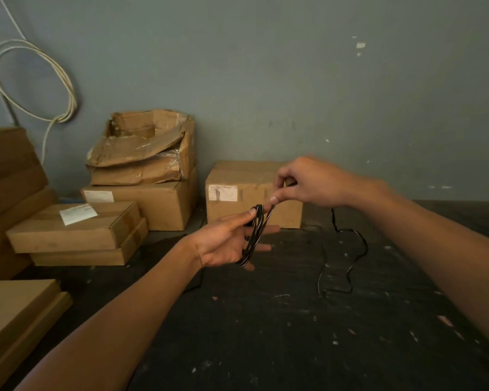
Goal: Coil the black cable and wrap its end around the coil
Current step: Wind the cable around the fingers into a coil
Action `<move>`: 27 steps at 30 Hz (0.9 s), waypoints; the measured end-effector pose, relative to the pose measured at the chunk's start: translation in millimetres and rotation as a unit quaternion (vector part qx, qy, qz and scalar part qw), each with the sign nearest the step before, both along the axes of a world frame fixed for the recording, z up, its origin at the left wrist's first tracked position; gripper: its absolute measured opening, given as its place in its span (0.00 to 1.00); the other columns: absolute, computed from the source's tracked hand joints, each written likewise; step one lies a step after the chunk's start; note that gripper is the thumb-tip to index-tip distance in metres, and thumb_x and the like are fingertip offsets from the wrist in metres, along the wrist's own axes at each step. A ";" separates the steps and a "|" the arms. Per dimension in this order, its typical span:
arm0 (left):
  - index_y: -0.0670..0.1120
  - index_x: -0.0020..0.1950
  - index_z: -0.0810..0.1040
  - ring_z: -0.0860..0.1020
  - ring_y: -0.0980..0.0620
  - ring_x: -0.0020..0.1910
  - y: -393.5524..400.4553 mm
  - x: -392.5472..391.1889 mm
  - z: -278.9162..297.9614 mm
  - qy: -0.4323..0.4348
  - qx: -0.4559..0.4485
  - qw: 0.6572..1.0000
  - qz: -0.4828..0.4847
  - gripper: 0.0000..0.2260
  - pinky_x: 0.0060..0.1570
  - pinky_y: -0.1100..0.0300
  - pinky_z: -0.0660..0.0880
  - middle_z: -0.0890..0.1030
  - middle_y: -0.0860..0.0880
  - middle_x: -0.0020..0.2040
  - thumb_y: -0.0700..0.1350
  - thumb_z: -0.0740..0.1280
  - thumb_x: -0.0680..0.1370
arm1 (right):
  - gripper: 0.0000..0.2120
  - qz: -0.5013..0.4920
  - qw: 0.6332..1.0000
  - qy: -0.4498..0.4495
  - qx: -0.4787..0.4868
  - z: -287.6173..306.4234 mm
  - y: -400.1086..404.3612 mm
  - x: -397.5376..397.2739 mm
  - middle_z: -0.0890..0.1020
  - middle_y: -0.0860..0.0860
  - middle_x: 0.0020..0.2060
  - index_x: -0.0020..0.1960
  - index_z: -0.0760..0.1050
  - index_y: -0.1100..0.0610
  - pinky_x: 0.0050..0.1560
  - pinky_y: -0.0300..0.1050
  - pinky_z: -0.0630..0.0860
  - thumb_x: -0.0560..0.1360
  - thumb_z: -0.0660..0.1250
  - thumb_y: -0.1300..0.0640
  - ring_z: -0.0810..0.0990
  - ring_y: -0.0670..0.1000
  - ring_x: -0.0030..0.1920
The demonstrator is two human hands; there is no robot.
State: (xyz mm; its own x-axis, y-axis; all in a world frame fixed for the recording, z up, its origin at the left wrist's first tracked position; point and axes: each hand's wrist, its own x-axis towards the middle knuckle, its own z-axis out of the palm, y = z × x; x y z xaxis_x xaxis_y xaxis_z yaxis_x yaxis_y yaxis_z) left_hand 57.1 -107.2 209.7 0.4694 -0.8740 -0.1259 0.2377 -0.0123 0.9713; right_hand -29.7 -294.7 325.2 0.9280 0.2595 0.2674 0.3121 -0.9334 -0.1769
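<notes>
Several loops of the black cable (255, 235) lie wound over the spread fingers of my left hand (223, 244), which is palm up at mid-frame. My right hand (308, 183) is just above and to the right, thumb and forefinger pinching the cable strand where it meets the top of the coil. From under my right hand the loose rest of the cable (350, 266) drops to the dark floor and snakes there in a few bends. Its far end is not clearly visible.
A closed cardboard box (237, 210) stands right behind my hands against the grey-green wall. More boxes (141, 170) are stacked to the left, one torn open, with flat cartons (74, 232) in front. A white cable loop (34, 80) hangs on the wall.
</notes>
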 end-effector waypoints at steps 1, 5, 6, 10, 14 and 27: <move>0.62 0.69 0.72 0.66 0.35 0.72 -0.6 -3.1 1.6 -0.002 0.001 1.000 -0.013 0.21 0.65 0.22 0.49 0.74 0.47 0.71 0.58 0.64 0.76 | 0.09 0.000 1.000 -0.004 0.006 1.1 -2.2 3.0 0.74 0.41 0.31 0.45 0.80 0.52 0.32 0.40 0.61 0.73 0.72 0.47 0.70 0.39 0.32; 0.64 0.70 0.70 0.66 0.36 0.73 0.0 -11.6 7.5 -0.012 0.008 0.998 -0.064 0.20 0.65 0.22 0.50 0.72 0.47 0.73 0.58 0.60 0.78 | 0.08 0.023 0.998 -0.017 0.063 -1.3 -9.3 11.1 0.82 0.47 0.38 0.45 0.79 0.52 0.42 0.46 0.74 0.71 0.74 0.49 0.80 0.50 0.41; 0.64 0.71 0.70 0.65 0.36 0.73 0.6 -13.1 8.3 -0.011 0.010 0.997 -0.073 0.20 0.66 0.22 0.50 0.71 0.47 0.74 0.58 0.60 0.78 | 0.08 0.030 0.996 -0.026 0.075 -2.7 -11.5 12.1 0.81 0.46 0.38 0.45 0.79 0.52 0.43 0.45 0.74 0.71 0.74 0.50 0.80 0.50 0.41; 0.64 0.73 0.66 0.64 0.36 0.74 1.2 -19.9 10.2 0.002 -0.003 0.992 -0.123 0.21 0.66 0.22 0.49 0.69 0.46 0.75 0.57 0.58 0.79 | 0.06 0.042 0.983 -0.026 0.177 -16.6 -25.0 21.0 0.81 0.49 0.37 0.44 0.80 0.53 0.44 0.48 0.73 0.72 0.74 0.52 0.78 0.51 0.40; 0.63 0.75 0.63 0.63 0.35 0.74 -2.6 -27.0 14.9 0.020 -0.048 0.984 -0.172 0.22 0.65 0.22 0.49 0.65 0.44 0.77 0.56 0.56 0.80 | 0.06 0.062 0.943 0.011 0.326 -47.9 -29.6 27.9 0.78 0.49 0.32 0.41 0.80 0.49 0.34 0.45 0.72 0.70 0.71 0.47 0.73 0.50 0.31; 0.63 0.74 0.64 0.60 0.31 0.74 -6.6 -23.5 34.1 0.035 -0.173 0.974 -0.143 0.21 0.61 0.25 0.60 0.63 0.42 0.77 0.56 0.54 0.80 | 0.15 0.027 0.856 0.100 0.506 -156.2 13.7 13.0 0.74 0.44 0.24 0.47 0.77 0.58 0.27 0.41 0.64 0.84 0.55 0.54 0.67 0.44 0.25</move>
State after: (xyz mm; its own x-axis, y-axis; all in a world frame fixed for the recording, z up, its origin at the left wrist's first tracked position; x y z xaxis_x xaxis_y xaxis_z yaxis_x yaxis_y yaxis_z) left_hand 33.6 -113.8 243.8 0.2004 -0.9637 0.1761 0.3382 0.2368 0.9108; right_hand -16.7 -281.0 169.0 0.9755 0.0330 0.2175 0.2187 -0.2548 -0.9419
